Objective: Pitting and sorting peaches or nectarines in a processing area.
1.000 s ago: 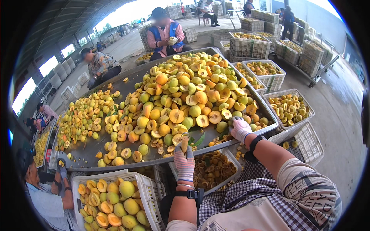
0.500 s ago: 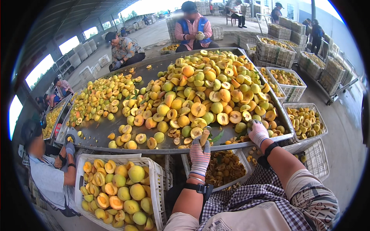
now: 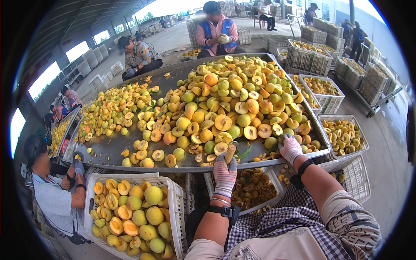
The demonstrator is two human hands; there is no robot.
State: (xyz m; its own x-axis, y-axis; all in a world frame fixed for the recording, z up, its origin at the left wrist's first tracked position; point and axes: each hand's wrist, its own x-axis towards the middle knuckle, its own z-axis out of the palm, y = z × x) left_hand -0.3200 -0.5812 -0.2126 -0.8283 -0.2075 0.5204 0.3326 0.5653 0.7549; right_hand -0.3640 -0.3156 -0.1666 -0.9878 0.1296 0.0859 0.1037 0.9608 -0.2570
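Observation:
My left hand (image 3: 225, 175), in a striped glove with grey fingers, is closed around a tool with a short wooden handle (image 3: 230, 152); its working end is hard to make out. It is at the near edge of the metal table (image 3: 190, 168). My right hand (image 3: 290, 148), gloved alike, reaches over that edge to the lower right of a big heap of yellow peaches (image 3: 225, 99), some whole and some halved. Its fingers curl down among the fruit, and what they grip is hidden. A greenish peach (image 3: 271, 143) is just left of them.
Below my left hand is a crate of brownish scraps (image 3: 253, 190). A white crate (image 3: 177, 203) of peaches stands at the near left, more crates (image 3: 346, 134) at the right. A co-worker (image 3: 56, 186) sits at the left, two others (image 3: 219, 30) across the table.
Both my hands stay where they were. The co-worker across the table has shifted their gloved hands slightly, and the one at the left has moved a little.

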